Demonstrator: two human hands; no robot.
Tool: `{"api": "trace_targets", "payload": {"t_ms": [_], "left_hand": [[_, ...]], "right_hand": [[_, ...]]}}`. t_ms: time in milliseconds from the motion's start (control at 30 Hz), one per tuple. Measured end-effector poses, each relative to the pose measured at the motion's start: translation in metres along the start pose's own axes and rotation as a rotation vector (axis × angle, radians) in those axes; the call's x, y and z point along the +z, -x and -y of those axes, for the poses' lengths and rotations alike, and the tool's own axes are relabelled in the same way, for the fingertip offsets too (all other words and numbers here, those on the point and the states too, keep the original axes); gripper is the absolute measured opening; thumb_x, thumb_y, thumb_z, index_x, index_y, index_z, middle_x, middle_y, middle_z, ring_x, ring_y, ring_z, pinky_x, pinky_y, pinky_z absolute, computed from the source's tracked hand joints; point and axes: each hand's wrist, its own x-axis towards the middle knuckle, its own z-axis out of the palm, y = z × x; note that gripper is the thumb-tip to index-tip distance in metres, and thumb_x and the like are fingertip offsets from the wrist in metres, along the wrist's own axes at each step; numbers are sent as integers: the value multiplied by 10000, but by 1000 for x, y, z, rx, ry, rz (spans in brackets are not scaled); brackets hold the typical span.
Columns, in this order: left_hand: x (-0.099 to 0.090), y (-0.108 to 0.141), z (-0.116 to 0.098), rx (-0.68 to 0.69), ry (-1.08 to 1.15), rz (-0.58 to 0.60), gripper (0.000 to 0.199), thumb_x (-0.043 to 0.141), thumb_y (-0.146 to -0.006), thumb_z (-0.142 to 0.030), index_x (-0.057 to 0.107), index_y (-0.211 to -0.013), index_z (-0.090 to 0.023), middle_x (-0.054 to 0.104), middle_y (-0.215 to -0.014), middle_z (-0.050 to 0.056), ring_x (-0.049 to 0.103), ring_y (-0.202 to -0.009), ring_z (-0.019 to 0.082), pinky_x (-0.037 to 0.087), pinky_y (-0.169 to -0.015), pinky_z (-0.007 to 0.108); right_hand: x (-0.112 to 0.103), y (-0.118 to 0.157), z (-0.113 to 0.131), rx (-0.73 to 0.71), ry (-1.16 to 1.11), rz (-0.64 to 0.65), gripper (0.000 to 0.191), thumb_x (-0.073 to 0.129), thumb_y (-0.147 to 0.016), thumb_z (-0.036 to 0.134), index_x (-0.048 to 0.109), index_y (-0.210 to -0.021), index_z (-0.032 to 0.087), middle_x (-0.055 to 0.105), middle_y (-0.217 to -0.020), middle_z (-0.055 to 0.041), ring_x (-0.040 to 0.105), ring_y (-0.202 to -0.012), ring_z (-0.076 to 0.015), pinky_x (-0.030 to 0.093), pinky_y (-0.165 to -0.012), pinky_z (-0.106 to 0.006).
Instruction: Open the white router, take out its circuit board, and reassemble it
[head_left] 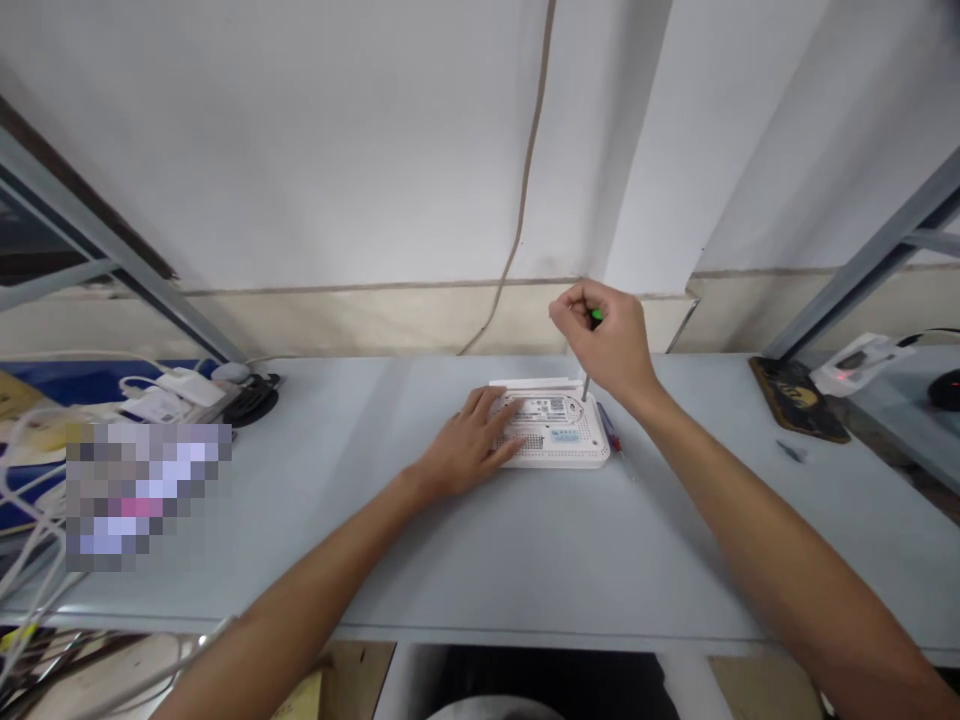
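A white router lies upside down on the table, showing its vented underside and printed labels, with its antennas folded flat at the far side. My left hand rests spread across its near left part, holding it down. My right hand is closed around a green-handled screwdriver, whose thin metal shaft points down. Its tip meets the router's far right corner area. A blue-handled screwdriver lies on the table against the router's right side.
The pale grey table has white chargers and tangled cables at the left, partly behind a pixelated patch. A brown mat, a small grey part and a white device sit right. A wall stands behind.
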Motion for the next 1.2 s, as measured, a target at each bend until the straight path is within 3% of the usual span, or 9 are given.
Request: {"api": "trace_targets", "payload": {"t_ms": [100, 267, 367, 467, 567, 733, 933, 1067, 1200], "left_hand": [[0, -1, 3, 9, 12, -18, 541, 427, -1078, -524, 453, -1525, -221, 447, -1533, 178, 395, -1450, 348, 561, -1073, 582], [0, -1, 5, 36, 37, -28, 544, 448, -1068, -539, 461, -1533, -258, 453, -1540, 162, 412, -1445, 341, 587, -1037, 565], [2, -2, 2, 45, 62, -36, 546, 438, -1071, -546, 464, -1534, -259, 439, -1555, 156, 392, -1463, 333, 565, -1075, 563], [4, -2, -3, 69, 75, -18, 563, 438, -1072, -544, 450, -1543, -238, 436, -1559, 162, 393, -1462, 328, 550, -1096, 568], [4, -2, -6, 100, 63, -7, 556, 452, -1072, -522, 451, -1545, -229, 439, -1564, 169, 394, -1467, 335, 541, -1106, 575], [1, -4, -7, 92, -2, -4, 543, 460, -1074, -488, 446, -1557, -240, 467, -1565, 173, 432, -1469, 337, 547, -1094, 558], [4, -3, -30, 172, -328, 30, 548, 461, -1078, -436, 476, -1524, -118, 442, -1604, 255, 408, -1517, 418, 396, -1216, 627], [5, 0, -60, 411, -371, -10, 466, 428, -1064, -146, 464, -1527, -188, 435, -1644, 165, 401, -1546, 316, 340, -1289, 563], [8, 2, -81, 628, -280, -60, 434, 479, -1021, -66, 575, -1417, -214, 574, -1530, 104, 520, -1459, 243, 410, -1272, 466]], "right_hand": [[-3, -7, -9, 52, -165, 8, 206, 684, -867, 359, 590, -721, 248, 357, -509, 71, 294, -484, -112, 287, -535, -304], [-41, -26, -33, 219, -464, 379, 257, 718, -763, 488, 576, -781, 275, 181, -442, 123, 161, -411, -99, 258, -463, -283], [-61, -31, -51, 259, -489, 392, 380, 672, -718, 633, 519, -832, 304, 113, -401, 155, 110, -361, -103, 258, -418, -273], [-67, -30, -59, 294, -537, 473, 480, 691, -660, 706, 508, -861, 310, 88, -367, 184, 55, -323, -91, 220, -376, -252], [-63, -28, -54, 270, -655, 589, 470, 753, -671, 653, 557, -899, 291, 88, -366, 196, 36, -311, -75, 185, -362, -234], [-58, -29, -39, 259, -633, 679, 293, 739, -846, 445, 658, -1029, 231, 212, -399, 176, 162, -327, -62, 235, -413, -243], [-57, -25, -27, 334, -486, 652, 217, 737, -861, 333, 701, -1025, 196, 265, -440, 147, 214, -365, -53, 215, -423, -257], [-57, -24, -20, 328, -378, 616, 113, 684, -883, 250, 718, -974, 193, 267, -430, 139, 242, -355, -37, 221, -437, -264], [-58, -26, -14, 306, -333, 636, 89, 691, -865, 224, 761, -911, 194, 259, -416, 137, 240, -360, -11, 178, -447, -263]]}}
